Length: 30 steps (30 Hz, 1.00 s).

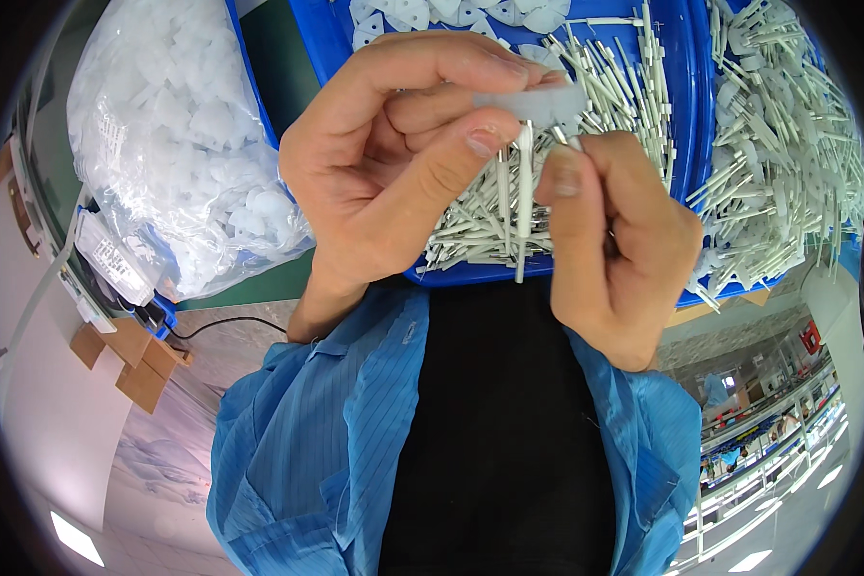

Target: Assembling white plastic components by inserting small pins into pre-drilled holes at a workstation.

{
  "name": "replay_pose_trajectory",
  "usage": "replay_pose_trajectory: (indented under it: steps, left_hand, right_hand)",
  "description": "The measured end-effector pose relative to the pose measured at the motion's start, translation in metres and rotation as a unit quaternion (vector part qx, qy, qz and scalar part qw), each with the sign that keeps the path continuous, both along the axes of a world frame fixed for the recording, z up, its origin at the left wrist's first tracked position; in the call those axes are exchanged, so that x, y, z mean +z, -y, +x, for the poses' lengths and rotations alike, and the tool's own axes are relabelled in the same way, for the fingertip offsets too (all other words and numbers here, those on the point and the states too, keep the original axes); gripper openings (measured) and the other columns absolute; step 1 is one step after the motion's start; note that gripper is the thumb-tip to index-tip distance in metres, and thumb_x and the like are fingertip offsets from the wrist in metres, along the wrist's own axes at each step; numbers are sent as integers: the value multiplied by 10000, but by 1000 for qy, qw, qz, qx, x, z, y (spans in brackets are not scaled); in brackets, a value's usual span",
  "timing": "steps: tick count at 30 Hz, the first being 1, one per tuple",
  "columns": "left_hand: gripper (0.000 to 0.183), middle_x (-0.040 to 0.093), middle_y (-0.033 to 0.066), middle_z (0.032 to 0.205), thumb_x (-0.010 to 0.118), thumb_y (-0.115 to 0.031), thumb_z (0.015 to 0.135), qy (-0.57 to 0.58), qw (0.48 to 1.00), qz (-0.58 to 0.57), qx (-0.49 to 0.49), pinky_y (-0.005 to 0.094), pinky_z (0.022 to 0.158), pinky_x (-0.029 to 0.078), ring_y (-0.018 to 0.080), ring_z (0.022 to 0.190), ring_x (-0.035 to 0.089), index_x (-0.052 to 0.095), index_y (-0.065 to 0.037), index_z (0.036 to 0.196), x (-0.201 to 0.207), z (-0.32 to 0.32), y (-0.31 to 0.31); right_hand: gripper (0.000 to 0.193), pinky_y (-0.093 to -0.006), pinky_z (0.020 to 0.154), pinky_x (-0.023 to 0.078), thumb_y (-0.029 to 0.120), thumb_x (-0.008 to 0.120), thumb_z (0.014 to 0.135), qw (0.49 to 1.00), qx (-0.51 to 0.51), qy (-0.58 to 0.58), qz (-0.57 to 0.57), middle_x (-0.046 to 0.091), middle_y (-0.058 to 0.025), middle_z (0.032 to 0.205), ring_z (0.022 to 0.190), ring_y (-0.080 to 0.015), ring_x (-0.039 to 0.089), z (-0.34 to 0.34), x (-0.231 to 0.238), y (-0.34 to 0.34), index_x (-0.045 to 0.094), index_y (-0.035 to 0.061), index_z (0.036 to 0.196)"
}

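Observation:
Up over a blue tray, my left hand is closed, pinching a translucent white plastic piece between thumb and fingers. A slim white rod points downward from that piece, its upper end at the piece's lower edge. Close beside it, my right hand pinches a small rod with thumb and forefinger. Its tip is by the plastic piece; whether it enters the piece I cannot tell. Most of this second rod is hidden by my fingers.
Many loose white rods fill the tray, with flat white plastic pieces at its far side. To the right lies a heap of rods joined to plastic pieces. On the left stands a clear bag full of white pieces.

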<state>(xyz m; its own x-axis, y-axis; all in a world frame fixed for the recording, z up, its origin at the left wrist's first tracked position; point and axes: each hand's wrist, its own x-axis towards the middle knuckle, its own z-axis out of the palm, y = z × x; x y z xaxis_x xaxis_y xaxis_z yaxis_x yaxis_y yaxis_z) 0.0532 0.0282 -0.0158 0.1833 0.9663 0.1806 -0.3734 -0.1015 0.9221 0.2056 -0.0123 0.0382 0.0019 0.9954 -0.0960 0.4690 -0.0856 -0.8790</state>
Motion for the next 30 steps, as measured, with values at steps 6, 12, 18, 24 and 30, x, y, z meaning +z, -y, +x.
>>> replay_pose_trajectory:
  steps: [6, 12, 18, 24, 30]
  left_hand:
    - [230, 607, 176, 1082, 661, -3, 862, -56, 998, -8, -19, 339, 891, 523, 211, 979, 635, 583, 57, 1069, 14, -1, 3]
    - [292, 603, 185, 1064, 758, -22, 785, -111, 993, 3, -38, 324, 818, 544, 217, 933, 646, 604, 51, 1021, 14, -11, 0]
    - [307, 606, 180, 998, 797, -142, 784, -97, 992, 70, -46, 362, 743, 571, 277, 853, 670, 619, 25, 970, 9, -17, -2]
    - [371, 599, 182, 973, 819, -223, 767, -142, 976, 154, -57, 387, 708, 583, 297, 818, 676, 609, 4, 972, 6, -20, -5]
    - [610, 680, 230, 988, 885, -30, 588, -149, 944, 293, -28, 294, 770, 570, 284, 836, 695, 605, 76, 1120, 11, -7, -15]
  right_hand:
    - [95, -204, 539, 380, 59, 549, 960, 999, 11, -16, -38, 607, -28, 708, 587, -50, 477, 6, 2, -7, 605, -5, 917]
    - [143, -213, 577, 401, 121, 524, 983, 997, 53, -63, -8, 620, -54, 769, 632, -75, 514, 13, -7, -7, 588, -6, 979]
    - [167, -282, 434, 430, 114, 682, 879, 981, 62, -35, 180, 560, -62, 712, 474, -162, 523, 5, -27, -5, 612, -12, 963]
    - [242, -281, 382, 395, 127, 741, 804, 937, 45, 75, 337, 510, -31, 595, 432, -149, 489, -2, -33, -7, 618, -40, 929]
    - [271, -324, 519, 414, 142, 754, 752, 948, 97, -17, 303, 556, -65, 762, 610, -219, 518, 21, -41, -10, 656, 13, 970]
